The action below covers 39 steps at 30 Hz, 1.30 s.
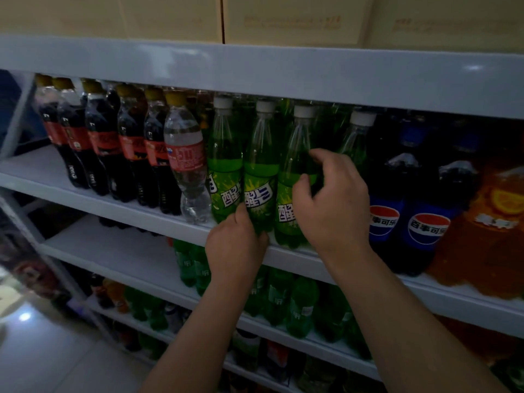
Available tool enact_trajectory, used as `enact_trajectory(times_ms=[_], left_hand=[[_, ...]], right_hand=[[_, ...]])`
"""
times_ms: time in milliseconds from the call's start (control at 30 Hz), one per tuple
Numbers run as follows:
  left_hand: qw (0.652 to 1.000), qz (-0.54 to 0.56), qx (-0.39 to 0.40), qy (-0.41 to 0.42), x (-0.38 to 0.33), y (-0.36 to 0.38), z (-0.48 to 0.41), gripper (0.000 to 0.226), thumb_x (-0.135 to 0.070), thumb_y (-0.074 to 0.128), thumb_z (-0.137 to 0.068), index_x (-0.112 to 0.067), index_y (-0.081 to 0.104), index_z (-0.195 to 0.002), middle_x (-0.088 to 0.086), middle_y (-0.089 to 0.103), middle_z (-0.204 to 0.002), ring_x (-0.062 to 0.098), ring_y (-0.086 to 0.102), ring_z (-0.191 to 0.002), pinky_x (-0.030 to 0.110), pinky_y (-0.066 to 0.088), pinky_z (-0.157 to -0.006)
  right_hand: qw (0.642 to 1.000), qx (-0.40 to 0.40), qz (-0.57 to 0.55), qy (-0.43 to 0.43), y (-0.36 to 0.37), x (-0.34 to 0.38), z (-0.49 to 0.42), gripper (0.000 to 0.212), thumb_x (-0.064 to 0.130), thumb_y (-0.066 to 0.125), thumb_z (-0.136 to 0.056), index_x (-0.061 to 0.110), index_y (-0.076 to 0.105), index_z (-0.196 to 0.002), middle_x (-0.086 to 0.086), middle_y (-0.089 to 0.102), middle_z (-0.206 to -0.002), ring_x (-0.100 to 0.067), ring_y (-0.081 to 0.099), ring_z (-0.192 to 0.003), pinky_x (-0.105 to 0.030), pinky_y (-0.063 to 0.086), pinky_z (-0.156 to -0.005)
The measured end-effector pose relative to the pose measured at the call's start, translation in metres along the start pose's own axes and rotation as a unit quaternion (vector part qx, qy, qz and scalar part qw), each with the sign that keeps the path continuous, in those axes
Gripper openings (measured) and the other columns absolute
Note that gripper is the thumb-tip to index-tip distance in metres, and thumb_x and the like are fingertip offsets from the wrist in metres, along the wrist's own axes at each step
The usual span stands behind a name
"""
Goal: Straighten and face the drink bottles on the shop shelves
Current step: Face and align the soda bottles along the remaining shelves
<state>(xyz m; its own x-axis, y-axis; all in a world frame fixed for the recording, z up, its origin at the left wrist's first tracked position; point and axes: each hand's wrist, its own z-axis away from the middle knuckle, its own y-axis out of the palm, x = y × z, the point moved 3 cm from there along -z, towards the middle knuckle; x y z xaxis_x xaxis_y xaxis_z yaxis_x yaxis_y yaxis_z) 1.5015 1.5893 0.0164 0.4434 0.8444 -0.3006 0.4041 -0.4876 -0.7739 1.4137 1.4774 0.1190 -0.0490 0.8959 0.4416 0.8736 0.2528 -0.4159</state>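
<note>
Dim shop aisle; white metal shelving in tiers, with the working shelf point(289, 255) at chest height beneath a row of cardboard cartons point(289, 21). The left hand point(236, 248) is closed around the base of the second green bottle point(259, 177), fingers wrapped at its foot where it meets the shelf lip. The right hand point(330, 205) is raised in front of the third green bottle point(295, 177), thumb and fingers curved and spread; whether they touch the bottle cannot be told, and it appears unclasped rather than gripping. All the green bottles stand upright, long axes vertical, labels toward the aisle, the third label sitting lower than its neighbours' and partly hidden by the hand. Both hands lie directly before their bottles, so any turning would be about the vertical axis; the right hand is the nearer to the third bottle and to the fourth green bottle point(357, 137), set further back. Outward: a first green bottle point(224, 177), a clear bottle point(187, 165) and dark cola bottles point(102, 148) to the left; blue cola bottles point(405, 199) and an orange bottle point(487, 228) to the right.
</note>
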Motion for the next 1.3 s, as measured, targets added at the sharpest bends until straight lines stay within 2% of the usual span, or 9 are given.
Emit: enact_trajectory(times_ms=[200,400,500,567,667,767,1000,1167,1300], left_hand=[[0.999,0.026,-0.02,-0.008,0.009,-0.006,0.006,0.052,-0.047,0.07,-0.074,-0.017,0.062,-0.115,0.001,0.067,-0.088,0.022,0.063,-0.079,0.029,0.045,-0.06],[0.986,0.11,-0.087,-0.095,0.052,-0.014,0.01,0.04,-0.042,0.068,-0.082,-0.018,0.062,-0.113,0.001,0.066,-0.099,0.02,0.063,-0.088,0.024,0.04,-0.064],[0.988,0.109,-0.073,-0.084,0.066,-0.015,-0.001,0.048,-0.05,0.07,-0.078,-0.02,0.061,-0.114,-0.001,0.067,-0.099,0.019,0.063,-0.088,0.024,0.041,-0.063],[0.993,0.091,-0.065,-0.045,0.07,-0.016,-0.008,0.053,-0.054,0.074,-0.072,-0.02,0.063,-0.11,-0.001,0.069,-0.092,0.019,0.065,-0.081,0.023,0.041,-0.057],[0.995,0.064,-0.077,0.022,0.073,-0.015,-0.016,0.052,-0.048,0.084,-0.063,-0.013,0.068,-0.099,0.002,0.069,-0.077,0.02,0.065,-0.067,0.022,0.043,-0.049],[0.992,0.056,-0.091,0.061,0.078,-0.014,-0.022,0.044,-0.038,0.087,-0.061,-0.01,0.069,-0.09,0.004,0.066,-0.068,0.022,0.063,-0.057,0.021,0.04,-0.045],[0.983,0.108,-0.082,0.12,0.086,-0.014,-0.025,0.041,-0.034,0.083,-0.067,-0.009,0.07,-0.096,0.005,0.066,-0.066,0.022,0.061,-0.053,0.021,0.039,-0.045],[0.982,0.113,-0.077,0.13,0.087,-0.012,-0.029,0.054,-0.047,0.085,-0.062,-0.008,0.069,-0.095,0.005,0.065,-0.065,0.021,0.06,-0.051,0.021,0.04,-0.043],[0.981,0.127,-0.091,0.112,0.087,-0.009,-0.028,0.057,-0.046,0.086,-0.059,-0.008,0.068,-0.098,0.004,0.067,-0.069,0.019,0.062,-0.054,0.021,0.042,-0.044]], right_hand=[[0.997,-0.026,-0.038,-0.054,0.0,0.009,0.003,0.029,0.011,0.057,-0.085,0.004,0.063,-0.112,-0.008,0.061,-0.105,-0.006,0.049,-0.075,-0.019,0.041,-0.06],[0.987,0.099,-0.081,-0.097,0.031,0.051,-0.019,0.036,0.014,0.052,-0.089,0.005,0.058,-0.124,-0.007,0.06,-0.118,-0.013,0.055,-0.104,-0.012,0.035,-0.087],[0.978,0.171,-0.113,-0.032,0.06,0.073,-0.044,0.04,0.018,0.047,-0.093,0.011,0.05,-0.132,-0.009,0.056,-0.125,-0.02,0.056,-0.112,-0.03,0.042,-0.099],[0.971,0.202,-0.122,0.036,0.077,0.084,-0.059,0.029,0.021,0.045,-0.094,0.014,0.051,-0.122,-0.01,0.061,-0.111,-0.026,0.064,-0.094,-0.045,0.053,-0.085],[0.961,0.219,-0.122,0.119,0.095,0.087,-0.074,0.008,0.026,0.048,-0.095,0.02,0.05,-0.099,-0.008,0.065,-0.086,-0.024,0.068,-0.065,-0.04,0.058,-0.062],[0.96,0.202,-0.119,0.154,0.1,0.088,-0.081,0.011,0.025,0.054,-0.094,0.014,0.055,-0.098,-0.008,0.066,-0.073,-0.022,0.065,-0.049,-0.031,0.052,-0.044],[0.98,0.116,-0.04,0.159,0.103,0.086,-0.079,0.021,0.029,0.06,-0.09,0.012,0.06,-0.104,-0.008,0.065,-0.088,-0.025,0.066,-0.071,-0.043,0.058,-0.064],[0.988,0.076,-0.02,0.133,0.101,0.091,-0.076,0.026,0.034,0.066,-0.087,0.013,0.062,-0.102,-0.003,0.065,-0.088,-0.02,0.065,-0.069,-0.038,0.058,-0.065],[0.993,0.063,0.018,0.099,0.1,0.09,-0.075,0.03,0.037,0.065,-0.087,0.013,0.06,-0.104,-0.003,0.064,-0.093,-0.014,0.06,-0.074,-0.028,0.053,-0.067]])
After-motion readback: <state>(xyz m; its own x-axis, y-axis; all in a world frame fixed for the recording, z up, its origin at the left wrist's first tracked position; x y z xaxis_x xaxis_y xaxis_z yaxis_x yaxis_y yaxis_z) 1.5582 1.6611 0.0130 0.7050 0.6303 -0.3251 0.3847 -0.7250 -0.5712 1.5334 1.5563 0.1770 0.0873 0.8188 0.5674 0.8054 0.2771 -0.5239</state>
